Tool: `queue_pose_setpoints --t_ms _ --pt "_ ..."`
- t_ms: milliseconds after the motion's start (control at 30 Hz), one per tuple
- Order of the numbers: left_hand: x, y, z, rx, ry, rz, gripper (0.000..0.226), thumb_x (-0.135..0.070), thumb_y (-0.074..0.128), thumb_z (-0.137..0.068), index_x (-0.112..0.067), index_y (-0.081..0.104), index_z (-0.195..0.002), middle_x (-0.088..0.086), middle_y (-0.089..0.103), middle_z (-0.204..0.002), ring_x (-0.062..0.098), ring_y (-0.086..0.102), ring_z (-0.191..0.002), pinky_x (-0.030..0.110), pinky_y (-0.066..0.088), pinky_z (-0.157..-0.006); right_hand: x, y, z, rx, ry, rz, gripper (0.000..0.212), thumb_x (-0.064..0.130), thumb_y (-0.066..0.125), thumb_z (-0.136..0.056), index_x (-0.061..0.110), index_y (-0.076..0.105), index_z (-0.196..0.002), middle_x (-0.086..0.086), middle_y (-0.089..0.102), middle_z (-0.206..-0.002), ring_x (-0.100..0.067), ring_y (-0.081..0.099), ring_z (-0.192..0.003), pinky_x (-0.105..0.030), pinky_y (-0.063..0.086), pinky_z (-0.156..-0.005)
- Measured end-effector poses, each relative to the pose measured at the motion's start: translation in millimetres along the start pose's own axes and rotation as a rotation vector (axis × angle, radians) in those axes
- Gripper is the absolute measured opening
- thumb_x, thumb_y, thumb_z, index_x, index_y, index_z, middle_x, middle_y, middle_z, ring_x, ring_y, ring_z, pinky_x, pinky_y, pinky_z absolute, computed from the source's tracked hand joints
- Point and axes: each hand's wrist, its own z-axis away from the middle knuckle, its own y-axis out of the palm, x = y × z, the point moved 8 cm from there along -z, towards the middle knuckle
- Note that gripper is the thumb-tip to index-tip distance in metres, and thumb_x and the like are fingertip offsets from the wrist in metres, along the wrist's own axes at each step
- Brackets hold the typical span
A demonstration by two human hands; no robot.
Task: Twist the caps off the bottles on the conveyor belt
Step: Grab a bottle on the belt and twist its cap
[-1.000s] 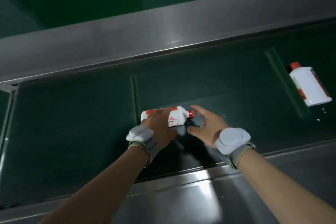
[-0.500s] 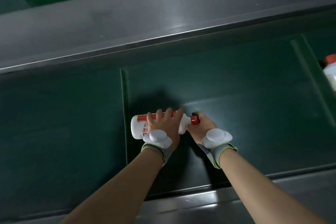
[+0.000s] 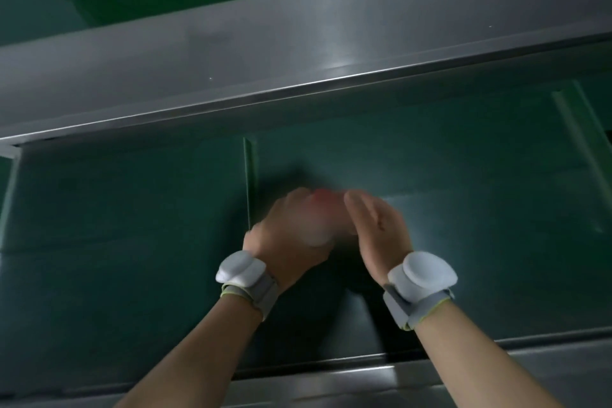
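Observation:
A white bottle [image 3: 316, 228] with a red cap [image 3: 323, 198] is raised off the dark green conveyor belt [image 3: 132, 225], blurred by motion. My left hand [image 3: 284, 235] is wrapped around its body from the left. My right hand [image 3: 377, 228] is pressed against the bottle's right side near the cap; its fingers curl behind the bottle and are mostly hidden. Both wrists carry grey bands with white pods. Most of the bottle is covered by my hands.
A steel rail [image 3: 298, 76] runs along the far side of the belt and another steel edge [image 3: 331, 381] along the near side. A raised green cleat [image 3: 247, 182] crosses the belt just left of my hands; another cleat [image 3: 576, 136] is at the right.
The bottle lay on the belt with my left hand on its body and my right on the cap; now both hands have lifted it and it blurs. The bottle at the right edge has left the view.

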Motion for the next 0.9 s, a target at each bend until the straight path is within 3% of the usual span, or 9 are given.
queue_pose_setpoints --t_ms 67,167,267,333,433,500,633,800,900 --pt "11 -13 4 -0.027 -0.090 0.192 0.071 -0.060 0.076 -0.053 -0.048 0.043 -0.115 -0.019 0.064 -0.101 0.011 0.064 -0.086 0.037 0.054 -0.073 1 25 4 0.258 0.019 0.042 0.042 0.032 0.050 -0.082 0.030 0.061 -0.122 0.009 0.065 -0.118 -0.009 0.058 -0.111 -0.037 0.046 -0.096" --pt "13 -21 9 -0.037 -0.071 0.331 0.069 -0.058 0.079 -0.051 -0.048 0.046 -0.110 -0.020 0.063 -0.100 0.003 0.062 -0.091 0.036 0.055 -0.077 -3 46 13 0.453 0.053 0.063 0.068 0.023 0.055 -0.071 0.038 0.042 -0.137 0.006 0.058 -0.130 -0.010 0.055 -0.118 -0.039 0.044 -0.102" --pt "16 -22 14 -0.016 -0.037 0.368 0.070 -0.055 0.081 -0.050 -0.052 0.046 -0.111 -0.024 0.060 -0.104 -0.003 0.059 -0.096 0.023 0.050 -0.079 -6 50 12 0.523 0.058 0.043 0.084 0.028 0.063 -0.062 0.051 0.032 -0.137 0.013 0.056 -0.130 -0.002 0.057 -0.113 -0.025 0.048 -0.093" --pt "21 -26 14 -0.030 -0.036 0.367 0.067 -0.051 0.081 -0.052 -0.054 0.045 -0.108 -0.027 0.058 -0.105 -0.006 0.057 -0.095 0.018 0.048 -0.076 -14 55 12 0.572 0.036 0.207 0.090 0.041 0.066 -0.056 0.059 0.027 -0.135 0.023 0.059 -0.121 0.005 0.058 -0.106 -0.012 0.047 -0.082" --pt "24 -30 8 -0.045 -0.042 0.349 0.067 -0.048 0.082 -0.052 -0.055 0.044 -0.106 -0.025 0.057 -0.105 -0.005 0.056 -0.094 0.023 0.050 -0.074 -25 64 11 0.496 0.000 0.445 0.086 0.053 0.068 -0.056 0.071 0.019 -0.124 0.038 0.061 -0.096 0.009 0.061 -0.085 -0.014 0.050 -0.072" --pt "22 -29 4 -0.052 -0.018 0.348 0.067 -0.047 0.082 -0.053 -0.056 0.042 -0.107 -0.024 0.054 -0.108 -0.005 0.054 -0.096 0.025 0.050 -0.076 -26 69 7 0.395 -0.027 0.365 0.080 0.059 0.074 -0.057 0.071 0.024 -0.119 0.046 0.056 -0.092 0.018 0.057 -0.082 -0.005 0.045 -0.068" --pt "18 -28 -3 -0.072 0.024 0.324 0.060 -0.044 0.080 -0.058 -0.055 0.044 -0.105 -0.022 0.049 -0.110 -0.004 0.053 -0.098 0.026 0.049 -0.075 -30 78 -7 0.218 -0.055 0.267 0.076 0.062 0.073 -0.057 0.056 0.036 -0.124 0.024 0.064 -0.098 0.001 0.062 -0.090 -0.032 0.054 -0.074" --pt "24 -40 -21 -0.131 0.012 0.287 0.031 -0.036 0.075 -0.074 -0.042 0.055 -0.096 -0.013 0.055 -0.107 0.007 0.052 -0.089 0.015 0.038 -0.071 -23 81 -19 0.148 -0.077 0.302 0.072 0.060 0.074 -0.060 0.056 0.034 -0.119 0.014 0.067 -0.097 -0.011 0.066 -0.082 -0.041 0.056 -0.068" --pt "29 -40 -24 -0.114 -0.048 0.314 0.038 -0.034 0.076 -0.075 -0.039 0.060 -0.109 -0.012 0.058 -0.112 0.008 0.053 -0.096 0.012 0.038 -0.075 -21 86 -22 0.182 -0.042 0.299 0.070 0.055 0.074 -0.062 0.054 0.033 -0.119 0.012 0.067 -0.093 -0.015 0.065 -0.082 -0.042 0.056 -0.070"
